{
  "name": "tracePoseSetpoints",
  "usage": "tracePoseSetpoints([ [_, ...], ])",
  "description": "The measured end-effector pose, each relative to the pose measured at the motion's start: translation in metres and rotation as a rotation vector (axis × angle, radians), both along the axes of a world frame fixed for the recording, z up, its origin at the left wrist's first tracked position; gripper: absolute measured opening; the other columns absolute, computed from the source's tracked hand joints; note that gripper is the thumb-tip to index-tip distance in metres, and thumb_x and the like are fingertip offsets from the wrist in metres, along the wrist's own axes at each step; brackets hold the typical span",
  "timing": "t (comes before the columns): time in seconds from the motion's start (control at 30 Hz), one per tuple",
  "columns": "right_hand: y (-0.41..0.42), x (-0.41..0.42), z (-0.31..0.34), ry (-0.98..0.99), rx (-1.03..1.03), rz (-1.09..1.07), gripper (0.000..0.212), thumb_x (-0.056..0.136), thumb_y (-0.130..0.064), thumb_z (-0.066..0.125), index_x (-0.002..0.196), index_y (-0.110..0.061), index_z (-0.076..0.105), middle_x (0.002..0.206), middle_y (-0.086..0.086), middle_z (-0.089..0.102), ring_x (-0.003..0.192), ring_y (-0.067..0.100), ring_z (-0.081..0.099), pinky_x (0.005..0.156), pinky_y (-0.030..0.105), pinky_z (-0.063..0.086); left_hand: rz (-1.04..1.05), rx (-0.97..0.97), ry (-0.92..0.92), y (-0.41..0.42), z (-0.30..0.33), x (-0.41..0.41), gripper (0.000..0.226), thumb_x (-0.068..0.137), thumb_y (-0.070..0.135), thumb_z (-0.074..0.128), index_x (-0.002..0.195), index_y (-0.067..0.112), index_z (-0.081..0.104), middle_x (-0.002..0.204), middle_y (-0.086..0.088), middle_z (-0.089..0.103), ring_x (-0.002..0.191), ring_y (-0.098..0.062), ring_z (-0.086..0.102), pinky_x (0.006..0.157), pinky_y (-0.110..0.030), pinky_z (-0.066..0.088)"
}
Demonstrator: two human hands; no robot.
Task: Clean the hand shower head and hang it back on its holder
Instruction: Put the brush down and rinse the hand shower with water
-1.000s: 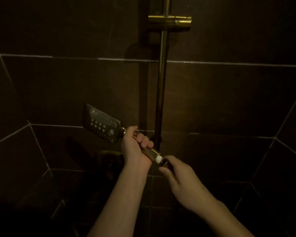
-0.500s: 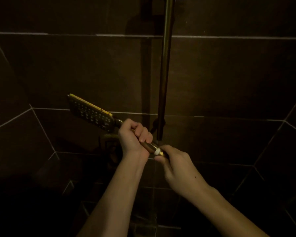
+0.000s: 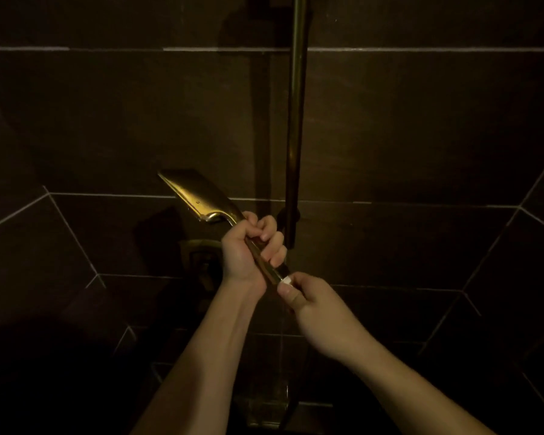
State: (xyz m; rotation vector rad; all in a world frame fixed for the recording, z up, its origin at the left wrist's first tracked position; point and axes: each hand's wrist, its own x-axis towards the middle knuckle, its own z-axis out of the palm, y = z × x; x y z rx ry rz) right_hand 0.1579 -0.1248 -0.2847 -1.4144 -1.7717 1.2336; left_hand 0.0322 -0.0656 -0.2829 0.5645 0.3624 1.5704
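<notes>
A gold rectangular hand shower head [image 3: 198, 196] points up and to the left, its smooth back turned toward me. My left hand [image 3: 248, 249] is wrapped around its handle. My right hand [image 3: 314, 309] pinches the lower end of the handle, where a white ring [image 3: 286, 280] shows; what its fingers hold there is hidden. The holder is out of view above the frame.
A vertical brass slide rail [image 3: 296, 120] runs down the dark tiled wall just right of my hands. A round brass valve fitting [image 3: 201, 249] sits on the wall behind my left wrist. Below, in the dark, a faint metal fitting [image 3: 283, 406] shows.
The shower head has rolled in my left hand, so its nozzle face now faces away and the plain back shows. The camera tipped down and the holder left the view.
</notes>
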Motion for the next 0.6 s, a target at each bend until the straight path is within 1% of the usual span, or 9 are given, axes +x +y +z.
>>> tracePoseSetpoints([
  [0.07, -0.004, -0.003, -0.007, -0.073, 0.081, -0.024, 0.017, 0.101, -0.034, 0.045, 0.094, -0.025, 0.057, 0.074, -0.005, 0.058, 0.051, 0.001, 0.050, 0.046, 0.021, 0.038, 0.038, -0.021, 0.013, -0.001, -0.004, 0.001, 0.017, 0.080, 0.001, 0.040, 0.072, 0.016, 0.039, 0.064, -0.001, 0.036, 0.037, -0.010, 0.032, 0.033, -0.021, 0.030],
  [0.13, -0.008, -0.006, -0.010, -0.057, 0.106, -0.004, 0.014, 0.102, -0.034, 0.044, 0.096, -0.026, 0.055, 0.076, -0.004, 0.059, 0.049, -0.001, 0.050, 0.043, 0.017, 0.038, 0.061, -0.023, 0.011, -0.003, -0.006, -0.001, 0.016, 0.076, 0.002, 0.043, 0.070, 0.016, 0.039, 0.064, 0.000, 0.036, 0.037, -0.010, 0.031, 0.032, -0.021, 0.028],
  [0.2, -0.008, -0.008, -0.012, -0.034, 0.114, 0.025, 0.017, 0.102, -0.035, 0.044, 0.097, -0.024, 0.056, 0.076, -0.005, 0.058, 0.052, 0.000, 0.050, 0.046, 0.021, 0.039, 0.056, -0.007, -0.006, -0.004, -0.007, -0.004, 0.015, 0.073, 0.002, 0.043, 0.069, 0.015, 0.038, 0.062, 0.000, 0.035, 0.035, -0.009, 0.030, 0.032, -0.019, 0.026],
  [0.23, -0.007, -0.008, -0.012, -0.013, 0.103, 0.034, 0.018, 0.101, -0.037, 0.044, 0.097, -0.024, 0.057, 0.075, -0.005, 0.057, 0.055, 0.004, 0.050, 0.050, 0.025, 0.040, 0.042, 0.004, -0.021, -0.005, -0.007, -0.006, 0.015, 0.072, 0.001, 0.042, 0.069, 0.015, 0.037, 0.061, 0.000, 0.035, 0.034, -0.008, 0.030, 0.032, -0.018, 0.025],
  [0.3, -0.006, -0.008, -0.013, 0.085, 0.037, 0.060, 0.018, 0.100, -0.039, 0.047, 0.092, -0.028, 0.059, 0.067, -0.007, 0.053, 0.053, 0.008, 0.047, 0.052, 0.032, 0.036, 0.010, 0.032, -0.056, -0.005, -0.006, -0.009, 0.015, 0.071, 0.001, 0.041, 0.070, 0.015, 0.036, 0.061, 0.000, 0.035, 0.033, -0.008, 0.031, 0.032, -0.018, 0.023],
  [0.37, -0.004, -0.006, -0.012, 0.210, -0.071, 0.091, 0.017, 0.099, -0.038, 0.049, 0.088, -0.031, 0.060, 0.062, -0.010, 0.049, 0.049, 0.006, 0.042, 0.049, 0.029, 0.032, -0.005, 0.052, -0.075, -0.007, -0.005, -0.011, 0.015, 0.072, 0.000, 0.040, 0.071, 0.014, 0.035, 0.060, 0.000, 0.035, 0.033, -0.008, 0.031, 0.032, -0.018, 0.021],
  [0.5, -0.003, 0.002, -0.008, 0.500, -0.372, 0.195, 0.014, 0.099, -0.032, 0.052, 0.095, -0.019, 0.055, 0.066, -0.005, 0.046, 0.051, 0.006, 0.035, 0.048, 0.021, 0.028, -0.022, 0.044, -0.053, -0.008, 0.000, -0.012, 0.015, 0.071, -0.001, 0.037, 0.070, 0.014, 0.034, 0.060, 0.000, 0.034, 0.032, -0.008, 0.030, 0.032, -0.016, 0.022],
  [0.57, -0.004, 0.006, -0.007, 0.568, -0.401, 0.249, 0.015, 0.100, -0.030, 0.052, 0.101, -0.015, 0.053, 0.069, -0.001, 0.047, 0.052, 0.008, 0.034, 0.049, 0.022, 0.030, -0.035, 0.028, -0.058, -0.009, 0.002, -0.012, 0.015, 0.071, -0.001, 0.037, 0.069, 0.014, 0.035, 0.060, -0.001, 0.034, 0.032, -0.008, 0.031, 0.031, -0.016, 0.025],
  [0.6, -0.004, 0.006, -0.007, 0.548, -0.378, 0.255, 0.015, 0.100, -0.030, 0.051, 0.102, -0.015, 0.053, 0.069, -0.001, 0.047, 0.052, 0.009, 0.036, 0.050, 0.023, 0.032, -0.034, 0.018, -0.061, -0.009, 0.003, -0.013, 0.014, 0.071, -0.001, 0.037, 0.069, 0.014, 0.035, 0.060, -0.001, 0.034, 0.032, -0.008, 0.031, 0.031, -0.016, 0.026],
])
